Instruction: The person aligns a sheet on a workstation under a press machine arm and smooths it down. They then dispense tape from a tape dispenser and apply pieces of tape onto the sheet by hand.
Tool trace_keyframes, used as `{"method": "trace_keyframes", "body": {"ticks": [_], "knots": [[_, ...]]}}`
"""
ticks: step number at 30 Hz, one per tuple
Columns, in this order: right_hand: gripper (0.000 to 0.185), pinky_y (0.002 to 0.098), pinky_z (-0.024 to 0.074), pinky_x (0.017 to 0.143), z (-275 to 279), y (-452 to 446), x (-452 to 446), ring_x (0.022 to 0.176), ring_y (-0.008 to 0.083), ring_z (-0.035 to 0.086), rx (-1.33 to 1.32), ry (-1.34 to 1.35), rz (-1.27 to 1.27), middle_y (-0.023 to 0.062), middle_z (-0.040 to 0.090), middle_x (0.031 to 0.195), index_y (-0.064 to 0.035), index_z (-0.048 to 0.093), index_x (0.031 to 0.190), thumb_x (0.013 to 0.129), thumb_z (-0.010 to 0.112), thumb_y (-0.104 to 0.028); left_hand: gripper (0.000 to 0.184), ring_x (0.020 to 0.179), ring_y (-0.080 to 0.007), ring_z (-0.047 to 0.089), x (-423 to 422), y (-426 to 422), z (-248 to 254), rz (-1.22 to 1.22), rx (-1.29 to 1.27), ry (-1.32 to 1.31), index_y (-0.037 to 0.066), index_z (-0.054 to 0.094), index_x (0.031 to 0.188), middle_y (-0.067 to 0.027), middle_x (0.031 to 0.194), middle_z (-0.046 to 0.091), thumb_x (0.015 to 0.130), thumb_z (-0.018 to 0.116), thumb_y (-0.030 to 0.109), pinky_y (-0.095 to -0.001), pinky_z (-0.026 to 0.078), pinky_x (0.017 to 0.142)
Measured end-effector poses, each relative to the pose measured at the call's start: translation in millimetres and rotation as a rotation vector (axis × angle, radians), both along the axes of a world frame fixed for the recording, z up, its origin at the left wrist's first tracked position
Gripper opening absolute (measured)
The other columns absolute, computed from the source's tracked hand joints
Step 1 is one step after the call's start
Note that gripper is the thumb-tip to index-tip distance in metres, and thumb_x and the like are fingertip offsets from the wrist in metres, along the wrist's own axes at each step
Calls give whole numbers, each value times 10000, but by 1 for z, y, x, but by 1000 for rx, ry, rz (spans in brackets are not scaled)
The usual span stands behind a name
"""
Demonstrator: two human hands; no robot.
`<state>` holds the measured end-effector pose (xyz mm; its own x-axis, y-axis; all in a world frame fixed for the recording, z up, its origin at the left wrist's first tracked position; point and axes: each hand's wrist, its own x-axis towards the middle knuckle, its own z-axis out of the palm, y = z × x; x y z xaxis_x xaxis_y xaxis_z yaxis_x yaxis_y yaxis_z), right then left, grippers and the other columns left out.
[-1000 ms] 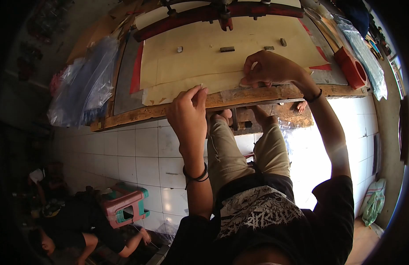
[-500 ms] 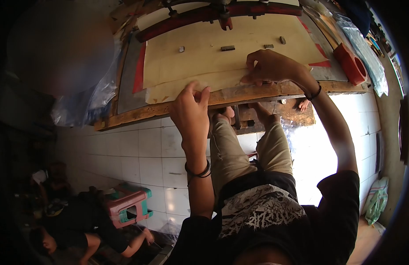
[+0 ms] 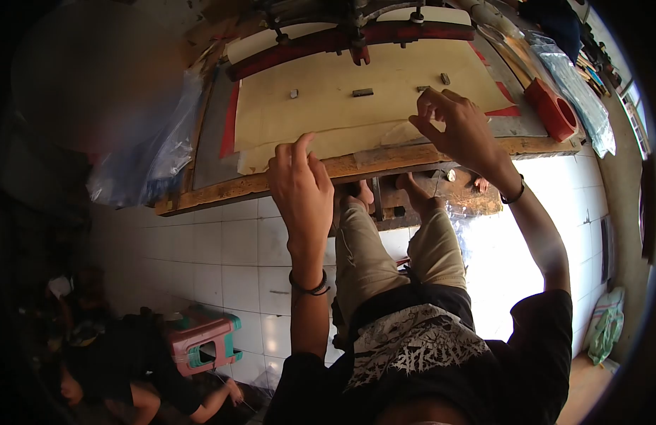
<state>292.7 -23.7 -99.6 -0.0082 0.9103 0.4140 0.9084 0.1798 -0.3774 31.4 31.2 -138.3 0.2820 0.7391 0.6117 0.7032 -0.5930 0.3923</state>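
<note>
A yellowish sheet lies on the board, with small dark blocks and a small pale piece on it. At the sheet's near edge, over the wooden rim, is my left hand, its fingers apart and nothing seen in them. My right hand is raised over the right part of that edge, thumb and fingers apart, close to one dark block. A clear strip lies by the near edge, left of my right hand.
A dark red curved bar spans the back of the board. Plastic bags hang at the left. A red tape roll stands at the right corner. A co-worker crouches at lower left beside a pink and green stool.
My right hand has lifted off the sheet's near edge and opened, moving right. My left hand's fingers have spread from a pinch. The view has shifted slightly.
</note>
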Motion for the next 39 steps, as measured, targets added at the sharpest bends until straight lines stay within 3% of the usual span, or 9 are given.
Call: {"method": "trace_keyframes", "body": {"ticks": [3,4,8,11,15,24,27,28,39], "knots": [[380,436,545,861,-15,3,-17,1019,318,672,176,-78,299,169,663,1182,-40,636,1167,957,637,-356,428,1286,-358,495,13,-2,4,-346,70,113,-2,528,1355,-162,1385,529,944,584,100,-471,381,1097],[594,437,456,1070,-24,6,-16,1277,320,548,114,-259,393,180,523,1423,-14,535,1358,932,652,-411,492,1341,-358,454,17,-3,-2,-406,49,168,-7,485,1402,-169,1447,484,953,595,160,-472,354,1132],[874,433,292,1218,-47,-2,-25,1446,280,374,9,-425,380,123,364,1578,-56,289,1546,872,678,-453,709,1447,-342,355,15,-3,-25,-456,9,327,-3,366,1507,-177,1563,376,944,642,327,-464,284,1205],[873,430,310,1210,-52,-4,-27,1441,274,384,36,-505,311,111,379,1572,-68,317,1538,850,675,-471,774,1446,-333,359,8,-1,-22,-501,-34,346,9,352,1518,-169,1562,379,915,675,372,-463,282,1206],[859,443,321,1204,-55,-9,-18,1440,256,389,29,-472,296,78,405,1561,-99,377,1514,788,725,-398,659,1382,-323,458,-11,6,-26,-515,31,335,30,495,1440,-154,1489,491,886,728,301,-469,359,1155],[593,390,476,949,-61,-5,-30,1092,216,572,294,-462,398,32,583,1229,-102,586,1328,771,744,-229,518,1088,-302,597,8,9,-38,-481,253,241,-4,616,1204,-110,1205,573,766,829,174,-413,511,942],[478,374,484,927,-61,0,-48,1078,226,573,217,-304,324,39,576,1175,-96,609,1241,784,723,-181,486,1053,-292,604,8,9,-33,-478,203,219,7,623,1171,-104,1163,573,750,829,134,-409,522,887],[448,404,491,919,-60,-1,-47,1074,280,579,190,-309,347,104,582,1221,-70,613,1215,793,741,-148,482,1050,-288,607,5,9,-33,-475,197,221,12,626,1172,-101,1160,575,752,829,134,-407,524,884],[522,394,470,960,-38,-34,-18,1088,240,593,86,-401,187,56,616,1173,-89,622,1246,801,752,-328,594,1133,-305,571,-34,-6,-33,-314,176,266,-9,591,1263,-122,1232,576,766,841,197,-438,490,957]]}}
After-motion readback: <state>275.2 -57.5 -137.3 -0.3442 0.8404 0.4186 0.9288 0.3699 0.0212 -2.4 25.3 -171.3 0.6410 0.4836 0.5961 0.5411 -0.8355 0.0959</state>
